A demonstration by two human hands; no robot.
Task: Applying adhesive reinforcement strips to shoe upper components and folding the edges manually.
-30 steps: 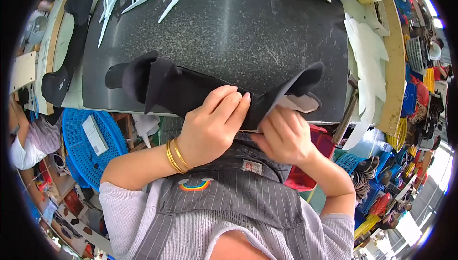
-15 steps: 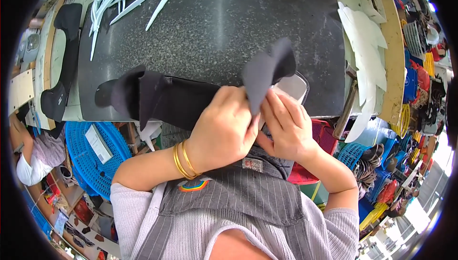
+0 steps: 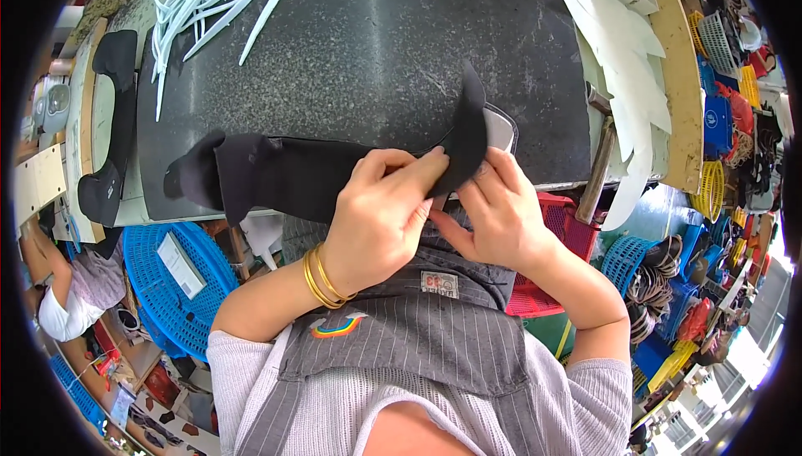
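A long black fabric piece [image 3: 309, 173] lies across the near edge of the dark stone slab [image 3: 359, 63]. Both my hands are closed on its right part. My left hand [image 3: 380, 209] pinches it, fingertips at the base of a raised black flap [image 3: 468, 134]. On the flap's other side, my right hand [image 3: 501, 215] grips the edge between thumb and fingers. Behind the flap shows a pale grey, rounded end [image 3: 500, 132] of the piece. Its left end is folded up and slightly blurred. My fingers hide the spot where the flap meets the piece.
Pale curved strips [image 3: 209, 5] lie at the far left of the slab. Another black piece [image 3: 117, 122] rests along the left side. A hammer [image 3: 597, 168] and stacked white sheets [image 3: 622, 63] are at the right. Blue [image 3: 180, 289] and red baskets [image 3: 543, 276] stand below the bench.
The flap has turned and now stands narrower and more upright. My left fingers have shifted onto its base, while my right hand stays beside it. The whole view has shifted slightly.
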